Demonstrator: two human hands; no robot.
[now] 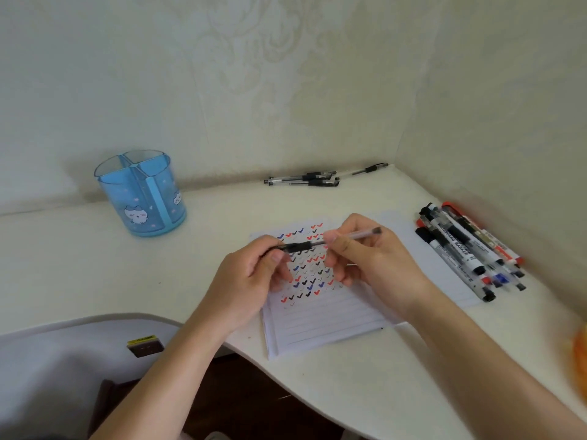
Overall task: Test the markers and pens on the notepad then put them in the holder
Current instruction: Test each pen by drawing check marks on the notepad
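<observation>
Left hand (251, 277) and right hand (371, 258) each pinch one pen (336, 239) above the tick-filled notepad (324, 315). Holder (141, 192), well left of them, looks empty; markers (470, 249) to their right and spare pens (305, 179) beyond are not yet stowed.

translucent glossy blue plastic holder (141, 198); lined matt paper notepad (324, 319); smooth white table (95, 265).

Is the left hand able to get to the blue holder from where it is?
Probably yes: nothing lies between the left hand and the blue holder, though it grips the pen.
</observation>
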